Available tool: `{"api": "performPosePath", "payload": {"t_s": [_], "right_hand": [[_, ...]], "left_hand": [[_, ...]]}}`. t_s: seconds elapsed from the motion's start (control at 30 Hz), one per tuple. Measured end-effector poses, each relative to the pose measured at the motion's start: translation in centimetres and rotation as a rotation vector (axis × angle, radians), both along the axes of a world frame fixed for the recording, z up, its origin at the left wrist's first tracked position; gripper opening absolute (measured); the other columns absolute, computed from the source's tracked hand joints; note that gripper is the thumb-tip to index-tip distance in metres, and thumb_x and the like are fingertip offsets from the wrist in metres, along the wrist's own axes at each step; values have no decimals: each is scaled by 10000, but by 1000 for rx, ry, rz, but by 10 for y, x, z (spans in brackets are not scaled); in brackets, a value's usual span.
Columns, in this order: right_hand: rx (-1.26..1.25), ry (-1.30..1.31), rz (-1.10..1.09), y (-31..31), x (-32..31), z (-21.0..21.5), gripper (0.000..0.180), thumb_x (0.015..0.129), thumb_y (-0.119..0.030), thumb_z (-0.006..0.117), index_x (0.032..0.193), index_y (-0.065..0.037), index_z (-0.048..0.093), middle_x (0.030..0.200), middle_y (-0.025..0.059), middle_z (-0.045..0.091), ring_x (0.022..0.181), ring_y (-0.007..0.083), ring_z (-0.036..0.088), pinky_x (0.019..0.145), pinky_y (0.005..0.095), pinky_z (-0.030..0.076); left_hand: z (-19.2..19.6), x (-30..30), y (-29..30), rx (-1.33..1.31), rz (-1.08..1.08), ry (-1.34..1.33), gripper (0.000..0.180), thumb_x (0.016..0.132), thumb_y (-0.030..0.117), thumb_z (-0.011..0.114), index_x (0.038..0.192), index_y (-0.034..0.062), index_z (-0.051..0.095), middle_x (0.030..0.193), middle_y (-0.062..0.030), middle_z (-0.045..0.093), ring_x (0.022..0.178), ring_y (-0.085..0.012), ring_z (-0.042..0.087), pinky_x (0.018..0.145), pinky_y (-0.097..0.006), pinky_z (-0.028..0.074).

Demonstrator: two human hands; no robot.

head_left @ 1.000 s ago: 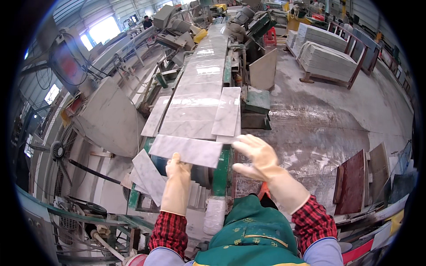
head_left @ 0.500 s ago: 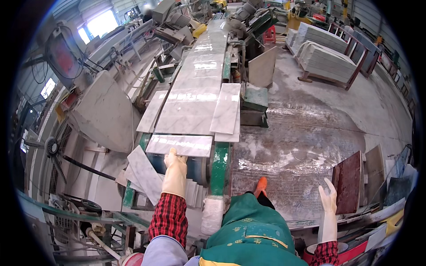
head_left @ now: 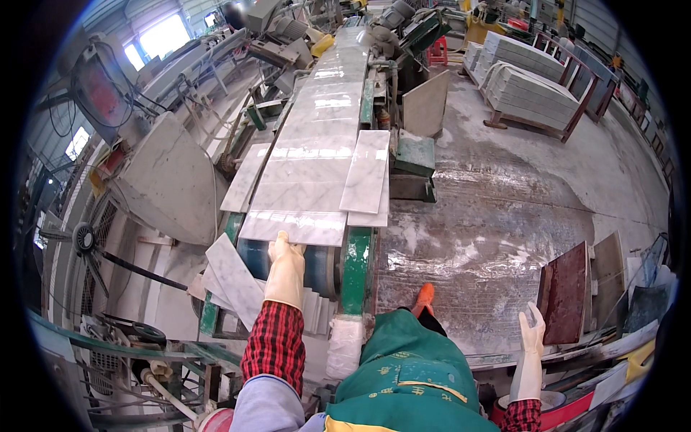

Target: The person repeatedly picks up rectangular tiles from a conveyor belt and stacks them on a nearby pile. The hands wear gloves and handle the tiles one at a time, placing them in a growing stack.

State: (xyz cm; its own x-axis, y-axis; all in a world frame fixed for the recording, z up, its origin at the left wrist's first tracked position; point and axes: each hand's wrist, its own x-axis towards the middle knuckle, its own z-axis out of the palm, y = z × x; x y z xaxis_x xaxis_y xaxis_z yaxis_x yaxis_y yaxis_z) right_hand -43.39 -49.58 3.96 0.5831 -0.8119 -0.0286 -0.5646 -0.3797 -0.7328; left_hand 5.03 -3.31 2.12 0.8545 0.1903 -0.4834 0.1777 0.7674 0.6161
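Observation:
My left hand, in a cream rubber glove, grips the near edge of a white, grey-veined marble tile. One digit lies over the tile's top face; the others are partly hidden. That tile lies flat at the near end of a conveyor, against a row of similar tiles. My right hand, in a matching glove, hangs out to the right with its fingers apart, holding nothing. It is nearest to a dark red slab leaning upright.
Narrow marble strips rest along the conveyor's right edge, another strip along its left. Loose tiles stand below my left arm. Motors flank the far belt. Stacked slabs sit on a rack at right.
My left hand has moved the marble tile slightly forward, closing the gap to the row. The right hand has dropped a little, its fingers still apart.

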Motion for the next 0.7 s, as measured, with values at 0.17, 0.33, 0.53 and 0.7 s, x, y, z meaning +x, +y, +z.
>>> {"api": "performPosePath", "payload": {"t_s": [0.17, 0.33, 0.53, 0.7], "right_hand": [[9, 18, 15, 5, -1, -5, 495, 880, -234, 704, 1325, -36, 618, 1368, 154, 609, 1299, 303, 539, 1112, 376, 381], [51, 52, 8, 11, -5, -5, 489, 888, -217, 694, 1336, -39, 610, 1382, 146, 597, 1314, 295, 522, 1119, 375, 370], [83, 56, 18, 0, -17, -22, 492, 884, -210, 696, 1331, -23, 609, 1370, 163, 603, 1305, 302, 530, 1115, 376, 378], [40, 52, 35, -10, -26, -36, 494, 859, -217, 713, 1297, -6, 627, 1336, 183, 620, 1274, 312, 555, 1098, 380, 399]], "left_hand": [[14, -5, -9, 40, 22, 36, 397, 999, 53, 511, 1371, 37, 375, 1360, -207, 486, 1140, -404, 606, 892, -588, 580], [46, -26, -4, 435, -178, 120, 362, 986, 209, 596, 1239, -31, 499, 1093, -161, 655, 875, -271, 694, 752, -396, 619], [46, -6, 26, 1069, -536, 365, 453, 951, 450, 630, 807, 22, 667, 732, -78, 701, 568, -161, 648, 514, -259, 527], [-17, 29, 72, 1435, -747, 216, 490, 980, 494, 566, 793, 66, 713, 677, -106, 686, 590, -219, 661, 546, -352, 510]]}}
